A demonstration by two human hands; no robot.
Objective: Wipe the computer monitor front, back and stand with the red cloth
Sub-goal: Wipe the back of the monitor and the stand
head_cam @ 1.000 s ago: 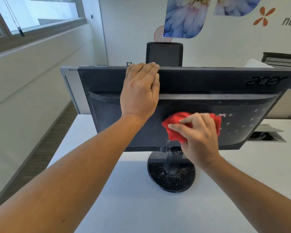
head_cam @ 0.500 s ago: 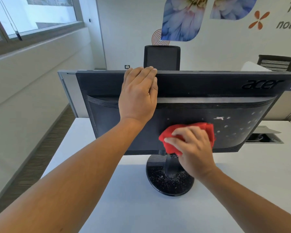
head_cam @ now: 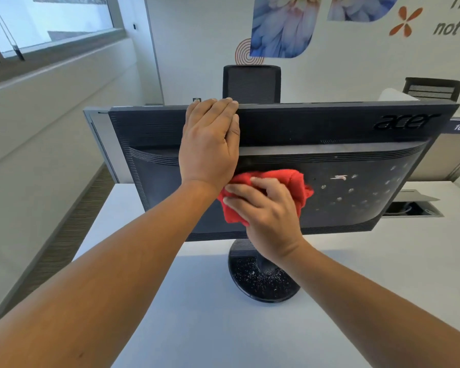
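Observation:
A black Acer monitor (head_cam: pixel 329 134) stands on the white desk with its back toward me, tilted forward. White specks dot the right part of its back and its round black stand base (head_cam: pixel 252 285). My left hand (head_cam: pixel 210 144) lies flat over the top edge, fingers hooked over it. My right hand (head_cam: pixel 266 211) presses the bunched red cloth (head_cam: pixel 295 181) against the middle of the back panel, just above the stand neck. The screen side is hidden.
The white desk (head_cam: pixel 383 274) has an open cable hatch (head_cam: pixel 412 208) at the right behind the monitor. A black chair back (head_cam: pixel 251 83) stands beyond the desk, another chair (head_cam: pixel 433 88) at far right. A grey partition (head_cam: pixel 98 139) and the carpeted floor lie to the left.
My right hand has slid the red cloth leftward across the back panel, until it sits under my left wrist. The left hand has kept its hold on the top edge.

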